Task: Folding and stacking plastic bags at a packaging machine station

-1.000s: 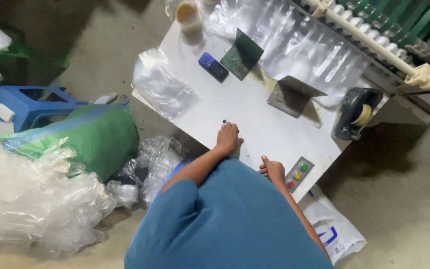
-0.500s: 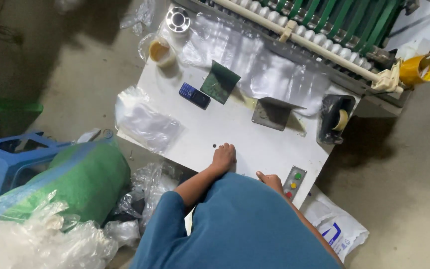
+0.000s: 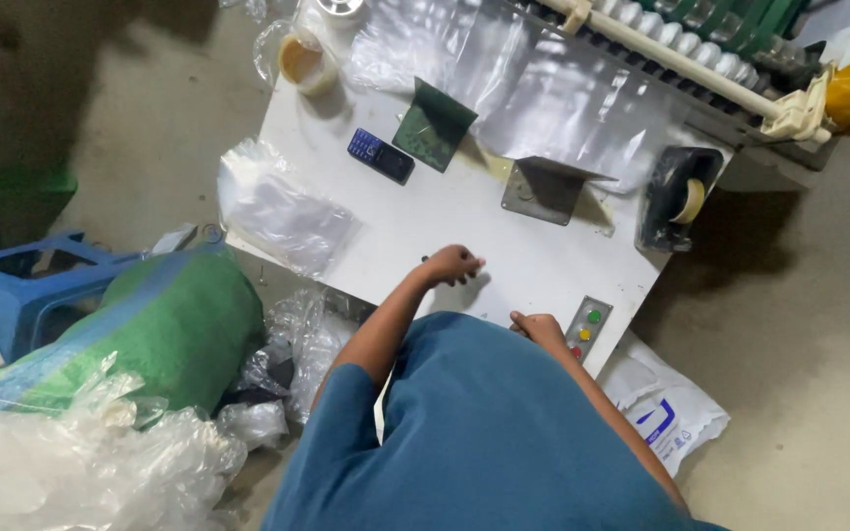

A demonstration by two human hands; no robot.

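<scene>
My left hand [image 3: 452, 265] rests on the white machine table [image 3: 415, 231] with its fingers curled under, and nothing shows in it. My right hand [image 3: 539, 329] sits closed at the table's near edge, just left of a small panel with coloured buttons [image 3: 587, 329]. Both arms come out of my blue shirt at the bottom of the view. Beyond the left hand stands a grey metal bracket [image 3: 543, 189]. A dark phone [image 3: 381, 155] and a green plate [image 3: 433, 125] lie further back.
Clear film [image 3: 553, 93] hangs from a roller [image 3: 681, 57] at the back. A black tape dispenser [image 3: 676, 197] stands right and clear bags [image 3: 282, 208] overhang the left edge. On the floor lie a green sack [image 3: 164, 324], a blue stool [image 3: 22, 285], crumpled plastic [image 3: 71, 462] and a white bag [image 3: 666, 408].
My left hand has gone from lying flat to curled fingers on the table. The right hand stays at the near edge by the buttons. The view has shifted.
</scene>
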